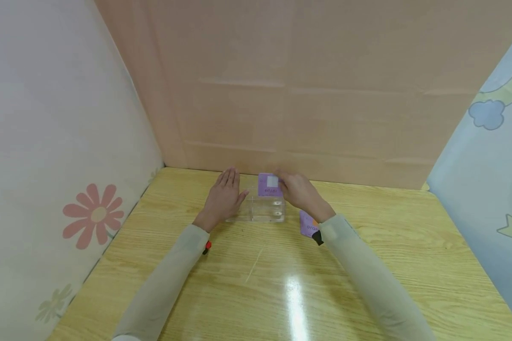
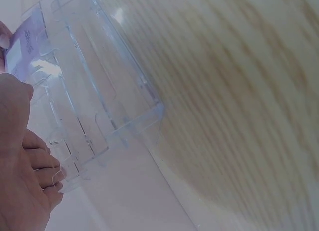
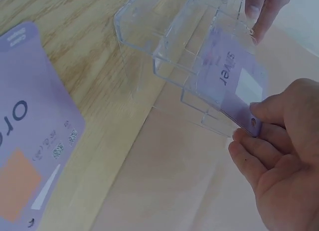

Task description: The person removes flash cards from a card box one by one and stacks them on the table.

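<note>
A clear plastic tiered holder [image 1: 264, 213] stands on the table near the back panel. My right hand [image 1: 300, 190] pinches a purple card [image 3: 230, 74] printed "silver" by one end, thumb on its printed face and fingers behind. The card sits partly behind the clear wall of a rear tier. Against the holder's left side rests my left hand [image 1: 224, 196], fingers straight and together in the head view, thumb spread toward the holder; in the left wrist view its fingertips [image 2: 47, 176] touch the clear edge.
A second purple card [image 1: 308, 225] with an orange square lies on the table right of the holder, partly under my right wrist. A brown paper panel [image 1: 324, 118] rises behind the table [image 1: 239, 284]. Patterned walls stand at both sides.
</note>
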The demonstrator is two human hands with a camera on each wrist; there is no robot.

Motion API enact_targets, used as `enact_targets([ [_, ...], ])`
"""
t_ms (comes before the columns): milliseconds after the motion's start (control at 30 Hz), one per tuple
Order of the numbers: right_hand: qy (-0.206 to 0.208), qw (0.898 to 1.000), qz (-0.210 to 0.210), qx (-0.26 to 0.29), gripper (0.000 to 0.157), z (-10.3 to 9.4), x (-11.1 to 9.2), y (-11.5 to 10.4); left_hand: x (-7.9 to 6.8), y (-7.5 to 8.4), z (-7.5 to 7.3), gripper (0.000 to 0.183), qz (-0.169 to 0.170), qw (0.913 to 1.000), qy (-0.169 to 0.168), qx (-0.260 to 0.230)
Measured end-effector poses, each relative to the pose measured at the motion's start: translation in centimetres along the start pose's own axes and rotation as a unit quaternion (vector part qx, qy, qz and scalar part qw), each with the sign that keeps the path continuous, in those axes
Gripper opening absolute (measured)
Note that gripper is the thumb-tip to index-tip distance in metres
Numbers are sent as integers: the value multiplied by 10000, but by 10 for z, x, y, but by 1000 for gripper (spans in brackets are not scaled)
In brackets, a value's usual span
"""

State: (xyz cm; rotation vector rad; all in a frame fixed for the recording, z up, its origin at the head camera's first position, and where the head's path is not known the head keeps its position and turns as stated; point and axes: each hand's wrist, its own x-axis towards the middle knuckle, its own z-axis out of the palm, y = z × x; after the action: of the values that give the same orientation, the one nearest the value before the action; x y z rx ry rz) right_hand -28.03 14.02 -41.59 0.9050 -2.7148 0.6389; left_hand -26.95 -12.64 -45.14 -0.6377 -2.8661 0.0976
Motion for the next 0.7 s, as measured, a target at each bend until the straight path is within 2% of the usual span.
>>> enact_targets([
  [333, -268, 9989, 239, 288, 42, -3, -3, -3, 0, 1, 1, 77, -23, 9999, -82, -129],
  [567, -124, 9991, 209, 341, 31, -10, -3, -4, 0, 1, 0, 75, -45, 9999, -24, -138],
  [700, -231, 9977, 343, 541, 29, -16, -2, -6, 1, 2, -1, 76, -73, 9998, -63, -187],
])
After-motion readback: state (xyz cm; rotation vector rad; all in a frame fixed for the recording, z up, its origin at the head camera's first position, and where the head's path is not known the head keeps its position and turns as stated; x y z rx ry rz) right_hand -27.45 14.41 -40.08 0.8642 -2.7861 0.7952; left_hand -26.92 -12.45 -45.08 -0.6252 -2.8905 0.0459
